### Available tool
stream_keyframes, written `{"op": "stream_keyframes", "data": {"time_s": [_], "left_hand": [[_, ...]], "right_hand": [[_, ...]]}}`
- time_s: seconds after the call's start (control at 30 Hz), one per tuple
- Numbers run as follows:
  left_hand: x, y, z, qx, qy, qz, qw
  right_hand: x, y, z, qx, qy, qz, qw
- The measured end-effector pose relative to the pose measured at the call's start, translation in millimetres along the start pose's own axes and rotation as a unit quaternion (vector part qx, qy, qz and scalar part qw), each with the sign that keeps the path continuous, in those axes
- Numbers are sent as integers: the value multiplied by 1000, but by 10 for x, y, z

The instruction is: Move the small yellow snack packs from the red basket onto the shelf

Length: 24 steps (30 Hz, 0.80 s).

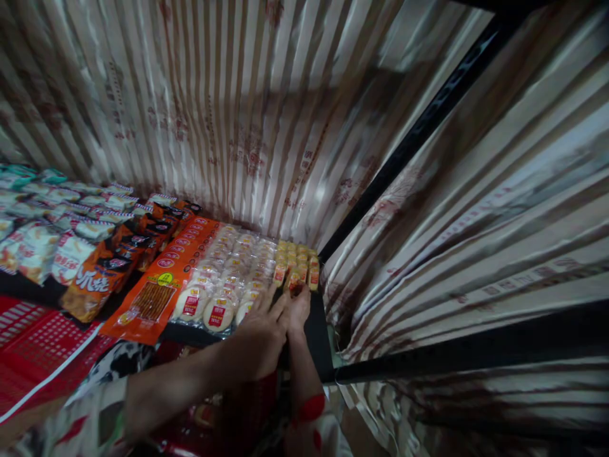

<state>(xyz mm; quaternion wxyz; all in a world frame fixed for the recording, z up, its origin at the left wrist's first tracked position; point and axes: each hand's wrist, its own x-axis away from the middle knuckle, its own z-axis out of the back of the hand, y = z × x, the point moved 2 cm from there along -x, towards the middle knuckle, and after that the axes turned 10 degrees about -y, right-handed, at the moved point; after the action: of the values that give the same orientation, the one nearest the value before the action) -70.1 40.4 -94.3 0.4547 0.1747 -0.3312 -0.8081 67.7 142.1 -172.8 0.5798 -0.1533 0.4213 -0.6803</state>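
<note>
Fingers [277, 309] of the left hand [259, 333] stretched forward, while the right hand [297, 311] curled against a small yellow snack packet [295, 277] at the front of its rows; whether either gripped it, I could not tell. Beside them, glossy film wrapped round, pale crackers [219, 313]. A pleated, striped curtain [266, 114] hung behind the dark shelf [316, 333], whose surface ran past the right wrist to its edge.

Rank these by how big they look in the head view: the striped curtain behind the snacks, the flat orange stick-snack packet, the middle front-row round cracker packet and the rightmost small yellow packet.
1. Striped curtain
2. Flat orange stick-snack packet
3. Round cracker packet
4. Rightmost small yellow packet
</note>
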Motion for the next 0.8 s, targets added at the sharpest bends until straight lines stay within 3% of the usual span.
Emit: {"op": "stream_keyframes", "data": {"time_s": [0.03, 0.07, 0.17, 0.33, 0.6, 0.8], "left_hand": [[-115, 36, 15, -91, -32, -57, 994], [-242, 53, 12, -155, -51, -73, 984], [-623, 47, -81, -230, -61, -38, 970], [-1031, -102, -246, -251, -39, 72, 965], [-1167, -272, -279, -322, -40, 55, 944], [-1158, -266, -280, -336, -37, 59, 939]], "right_hand": [[-19, 16, -2, 1, -8, -4, 1000], [-38, 30, 1, 1, -16, -5, 1000], [-98, 74, 17, 2, -29, 4, 1000], [-170, 164, -34, -5, -33, 8, 999], [-119, 276, -140, -58, -7, 45, 997], [-110, 298, -149, -64, -34, 58, 996]]}}
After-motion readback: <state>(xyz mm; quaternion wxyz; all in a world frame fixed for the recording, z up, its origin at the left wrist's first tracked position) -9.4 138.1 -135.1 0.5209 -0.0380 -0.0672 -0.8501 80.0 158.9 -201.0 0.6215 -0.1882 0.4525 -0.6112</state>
